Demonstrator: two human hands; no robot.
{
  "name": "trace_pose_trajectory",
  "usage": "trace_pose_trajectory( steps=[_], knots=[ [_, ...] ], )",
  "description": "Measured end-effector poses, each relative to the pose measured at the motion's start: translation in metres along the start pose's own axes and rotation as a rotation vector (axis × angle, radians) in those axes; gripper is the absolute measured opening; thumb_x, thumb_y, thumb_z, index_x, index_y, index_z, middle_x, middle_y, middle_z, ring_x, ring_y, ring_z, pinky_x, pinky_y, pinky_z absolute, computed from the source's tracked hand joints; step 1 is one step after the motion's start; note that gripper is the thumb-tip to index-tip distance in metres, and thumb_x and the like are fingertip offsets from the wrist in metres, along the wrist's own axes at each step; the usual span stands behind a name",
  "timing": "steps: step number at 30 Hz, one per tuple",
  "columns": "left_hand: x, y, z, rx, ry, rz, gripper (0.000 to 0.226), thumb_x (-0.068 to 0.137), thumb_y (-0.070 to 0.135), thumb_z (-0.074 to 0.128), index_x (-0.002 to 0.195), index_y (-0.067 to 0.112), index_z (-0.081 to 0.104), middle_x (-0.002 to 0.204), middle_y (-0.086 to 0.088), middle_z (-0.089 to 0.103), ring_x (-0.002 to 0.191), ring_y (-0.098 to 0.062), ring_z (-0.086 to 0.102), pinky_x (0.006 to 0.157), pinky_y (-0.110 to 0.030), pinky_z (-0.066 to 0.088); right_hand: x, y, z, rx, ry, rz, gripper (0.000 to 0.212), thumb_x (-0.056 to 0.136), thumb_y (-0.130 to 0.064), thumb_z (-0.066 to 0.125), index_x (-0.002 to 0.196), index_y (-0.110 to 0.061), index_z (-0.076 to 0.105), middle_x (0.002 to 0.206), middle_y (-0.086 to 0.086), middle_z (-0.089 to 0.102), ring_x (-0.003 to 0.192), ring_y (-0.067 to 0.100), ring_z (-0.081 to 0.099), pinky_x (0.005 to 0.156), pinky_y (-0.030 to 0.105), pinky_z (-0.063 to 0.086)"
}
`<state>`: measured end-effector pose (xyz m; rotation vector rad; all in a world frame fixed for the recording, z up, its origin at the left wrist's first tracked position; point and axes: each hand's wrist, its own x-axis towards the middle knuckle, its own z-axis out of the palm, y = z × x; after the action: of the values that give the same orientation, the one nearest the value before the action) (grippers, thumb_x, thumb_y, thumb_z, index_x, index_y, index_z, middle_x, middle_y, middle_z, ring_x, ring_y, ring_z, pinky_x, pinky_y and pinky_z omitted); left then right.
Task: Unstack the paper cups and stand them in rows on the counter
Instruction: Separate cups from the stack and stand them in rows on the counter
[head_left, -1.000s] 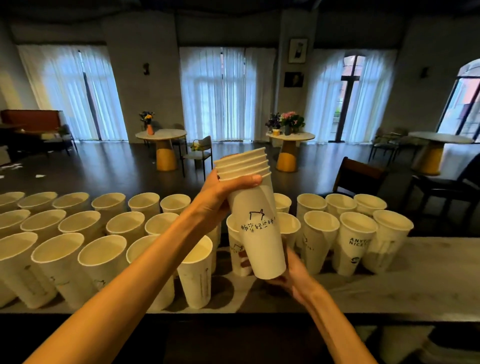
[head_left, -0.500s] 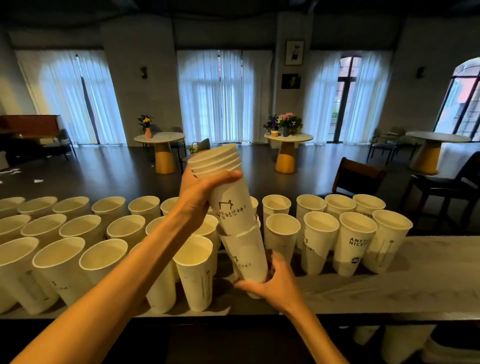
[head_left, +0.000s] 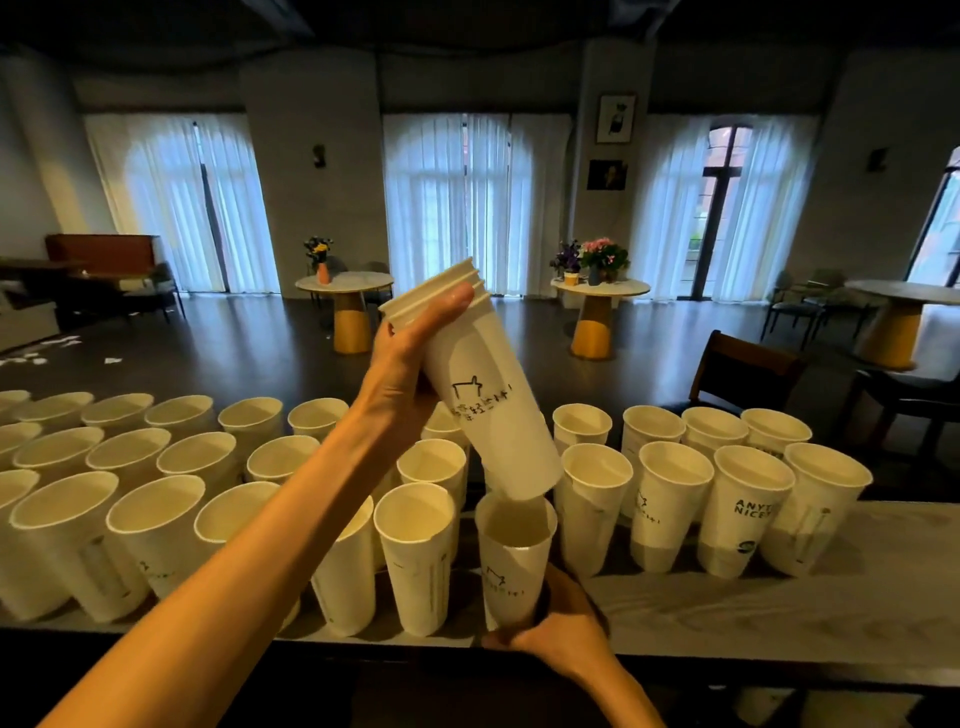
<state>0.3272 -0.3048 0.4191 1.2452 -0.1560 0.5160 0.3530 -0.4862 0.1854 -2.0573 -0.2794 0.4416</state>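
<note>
My left hand (head_left: 402, 371) grips a short stack of white paper cups (head_left: 485, 395), tilted with the rims toward the left, above the counter. Just below the stack's base stands a single white cup (head_left: 514, 564) with black print, in the front row on the grey counter (head_left: 779, 603). My right hand (head_left: 558, 631) is wrapped around the bottom of that cup at the counter's front edge. Several more upright cups (head_left: 156, 525) fill three rows to the left, and others (head_left: 670, 501) stand in rows to the right.
Bare counter surface lies to the right of the cups. Beyond the counter is a dark floor with round tables on yellow bases (head_left: 348, 317), flowers (head_left: 602, 257), a wooden chair (head_left: 743, 371) and curtained windows.
The bottom cup has come free of the stack and now stands in the front row, held by my right hand. My left hand lifted the remaining stack up and tilted it.
</note>
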Motion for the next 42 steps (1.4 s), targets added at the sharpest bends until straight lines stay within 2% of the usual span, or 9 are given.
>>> trace_pose_trajectory(
  steps=[4,6,10,13,19,25,33,38,42],
  knots=[
    [-0.003,-0.012,0.042,0.061,-0.102,0.009,0.080,0.057,0.046,0.079,0.127,0.013,0.058,0.103,-0.010,0.070,0.090,-0.021,0.068,0.075,-0.035,0.057,-0.016,-0.008,-0.044,-0.170,-0.076,-0.027,0.083,0.065,-0.031,0.090,0.131,-0.041,0.042,0.130,-0.018,0.048,0.134,0.009,0.040,0.116,0.037,0.033],
    [-0.005,-0.023,0.064,0.081,-0.171,-0.023,0.084,0.052,0.043,0.083,0.126,0.010,0.058,0.104,-0.008,0.073,0.090,-0.020,0.071,0.074,-0.032,0.058,-0.028,-0.008,-0.069,-0.208,-0.067,-0.040,0.060,0.078,-0.030,0.080,0.130,-0.033,0.051,0.132,-0.004,0.056,0.129,0.019,0.051,0.111,0.044,0.041],
    [-0.014,-0.055,0.098,0.099,-0.320,-0.164,0.083,0.042,0.039,0.090,0.115,0.012,0.062,0.100,-0.005,0.074,0.088,-0.017,0.071,0.073,-0.029,0.059,-0.057,-0.006,-0.115,0.458,-0.016,-0.129,0.103,0.051,-0.046,0.093,0.129,0.006,0.052,0.098,0.018,0.070,0.075,0.008,0.071,0.082,0.023,0.055],
    [-0.019,-0.075,0.111,0.063,-0.416,-0.296,0.075,0.049,0.034,0.086,0.116,0.009,0.063,0.099,-0.010,0.071,0.087,-0.020,0.069,0.075,-0.032,0.058,-0.072,-0.030,-0.127,0.709,-0.151,-0.467,0.091,0.087,-0.046,0.067,0.134,0.024,0.034,0.124,0.036,0.059,0.121,0.030,0.060,0.105,0.035,0.046],
    [-0.016,-0.090,0.115,0.247,-0.275,-0.212,0.083,0.039,0.045,0.087,0.114,0.018,0.064,0.104,-0.002,0.072,0.095,-0.016,0.068,0.077,-0.031,0.058,-0.057,-0.013,-0.139,0.396,0.088,-0.172,0.129,0.023,-0.069,0.089,0.129,-0.010,0.045,0.109,0.008,0.070,0.097,0.024,0.069,0.075,0.035,0.058],
    [-0.009,-0.089,0.109,0.279,-0.056,-0.076,0.091,0.038,0.046,0.089,0.119,0.024,0.054,0.116,-0.001,0.067,0.105,-0.019,0.066,0.084,-0.037,0.059,-0.036,0.013,-0.115,0.182,0.204,-0.172,0.076,0.050,-0.053,0.091,0.112,-0.048,0.047,0.111,-0.020,0.062,0.105,0.004,0.061,0.078,0.020,0.053],
    [0.002,-0.051,0.102,0.107,0.053,-0.018,0.085,0.060,0.035,0.085,0.135,0.019,0.048,0.118,-0.011,0.065,0.104,-0.026,0.067,0.082,-0.041,0.060,-0.013,0.054,-0.101,0.164,0.090,-0.061,0.101,0.042,-0.055,0.093,0.130,-0.034,0.048,0.126,-0.013,0.059,0.118,0.009,0.056,0.100,0.033,0.049],
    [-0.007,-0.047,0.112,0.100,0.024,-0.030,0.090,0.051,0.046,0.083,0.132,0.020,0.054,0.117,-0.011,0.067,0.099,-0.023,0.068,0.076,-0.035,0.058,-0.013,0.049,-0.105,0.141,0.032,-0.069,0.076,0.063,-0.032,0.091,0.123,-0.038,0.046,0.120,-0.013,0.056,0.117,0.010,0.052,0.101,0.028,0.043],
    [-0.011,-0.051,0.121,0.116,-0.046,-0.041,0.083,0.053,0.046,0.082,0.128,0.021,0.058,0.110,-0.005,0.069,0.100,-0.023,0.068,0.078,-0.035,0.058,-0.015,0.055,-0.108,0.074,-0.031,-0.049,0.104,0.054,-0.036,0.095,0.142,-0.036,0.038,0.134,-0.018,0.049,0.134,0.015,0.045,0.110,0.035,0.040]
  ],
)
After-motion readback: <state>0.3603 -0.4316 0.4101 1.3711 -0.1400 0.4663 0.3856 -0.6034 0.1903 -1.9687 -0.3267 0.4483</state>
